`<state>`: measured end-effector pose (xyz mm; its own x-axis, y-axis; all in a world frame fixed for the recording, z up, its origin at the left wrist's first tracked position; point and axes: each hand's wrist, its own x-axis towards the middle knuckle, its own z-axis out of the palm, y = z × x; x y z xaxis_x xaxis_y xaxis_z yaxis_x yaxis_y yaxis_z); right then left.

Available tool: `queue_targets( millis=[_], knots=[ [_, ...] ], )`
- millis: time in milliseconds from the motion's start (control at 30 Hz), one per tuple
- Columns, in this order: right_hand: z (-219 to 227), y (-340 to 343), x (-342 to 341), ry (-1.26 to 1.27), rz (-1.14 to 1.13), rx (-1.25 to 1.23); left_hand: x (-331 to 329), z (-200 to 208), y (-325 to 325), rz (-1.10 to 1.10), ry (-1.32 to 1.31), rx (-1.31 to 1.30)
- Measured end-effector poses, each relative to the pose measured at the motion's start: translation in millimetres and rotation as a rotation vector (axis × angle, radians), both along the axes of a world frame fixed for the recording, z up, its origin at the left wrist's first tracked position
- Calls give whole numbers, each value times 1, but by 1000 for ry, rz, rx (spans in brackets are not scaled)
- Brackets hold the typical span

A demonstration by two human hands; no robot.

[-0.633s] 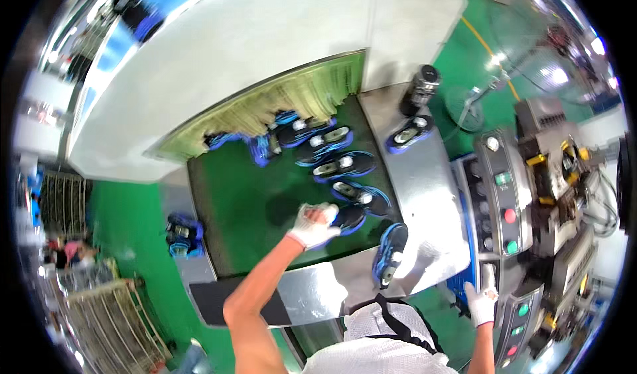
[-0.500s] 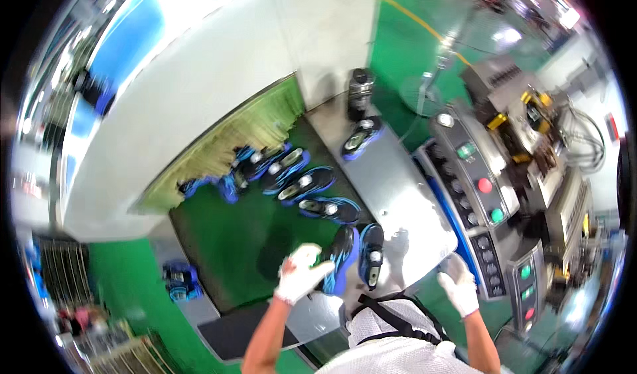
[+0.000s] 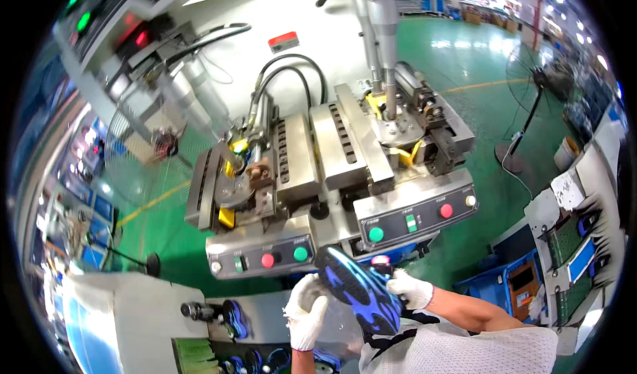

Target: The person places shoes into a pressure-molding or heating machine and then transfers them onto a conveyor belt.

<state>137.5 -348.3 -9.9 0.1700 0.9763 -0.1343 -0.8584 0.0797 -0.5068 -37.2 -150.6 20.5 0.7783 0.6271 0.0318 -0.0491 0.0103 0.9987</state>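
Note:
A black shoe (image 3: 355,288) with a blue and purple patterned sole is held up in front of my body. Its sole faces up toward the camera, and its toe points to the machine. My right hand (image 3: 410,290), in a white knit glove, grips the shoe's side. Close beside the toe on the left, my gloved left hand (image 3: 306,313) has its thumb and fingers apart; whether it touches the shoe I cannot tell. More black and blue shoes (image 3: 233,317) lie on the metal surface and below it at the lower left.
Just ahead stands a two-station metal machine (image 3: 318,151), with a left control panel (image 3: 265,254) and a right control panel (image 3: 418,218) carrying coloured buttons. A pedestal fan (image 3: 541,78) stands at the far right. Blue bins (image 3: 494,288) and a conveyor (image 3: 570,261) are at the right.
My view has swung right, from the conveyor opening to the machine. Both hands were empty and apart; my right hand now holds a shoe, and my left hand is beside it.

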Motion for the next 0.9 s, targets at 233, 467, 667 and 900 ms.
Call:
queue_targets(
  millis=[233,467,667,900],
  knots=[
    [31,-74,97,-82,-355,183,144,2,-54,-183,-36,3],
    [28,-125,137,-3,-692,-36,242,12,-76,-232,40,107],
    [32,-127,150,-49,-792,-94,275,21,-67,-214,98,184],
    [39,-109,138,-41,-890,-53,270,27,-54,-251,107,112]
  ],
)
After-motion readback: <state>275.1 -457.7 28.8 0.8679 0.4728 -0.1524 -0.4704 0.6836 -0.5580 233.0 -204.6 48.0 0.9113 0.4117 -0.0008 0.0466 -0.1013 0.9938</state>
